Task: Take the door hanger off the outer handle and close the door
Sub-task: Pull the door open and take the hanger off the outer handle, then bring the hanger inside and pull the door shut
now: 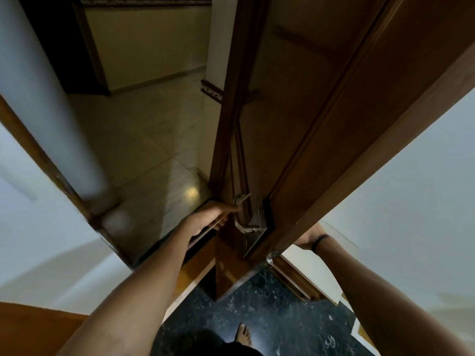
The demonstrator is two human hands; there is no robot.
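Presently, door (321, 124): stands partly open, its narrow edge turned toward the camera, so both faces can be reached at once from the threshold.
Outer handle (243, 228): a metal lever on a plate, on the face toward the corridor and low on the door as seen from above.
Left hand (209, 218): reaches round the door's edge to the corridor side, where the hanger belongs, and sits just beside the lever.
Left fingers (231, 208): drawn together, the tips touching or nearly touching the upper end of the lever. They look pinched on a thin flat strip running back under the palm.
Door hanger (205, 232): judged to be that strip, seen edge-on and dark. Whether its hook end is off the lever cannot be told, as the fingers cover the spot.
Right hand (307, 238): on the room side, mostly hidden behind the door. It is probably there to steady the leaf while the other hand works, and to push it shut afterwards.
Right fingers: out of sight behind the wood, so whether they are spread or closed cannot be told.
Wristband (320, 242): a dark loop on the right wrist, just clear of the door.
Step in hand: judged to be lifting the hanger away. Closing is not yet done.
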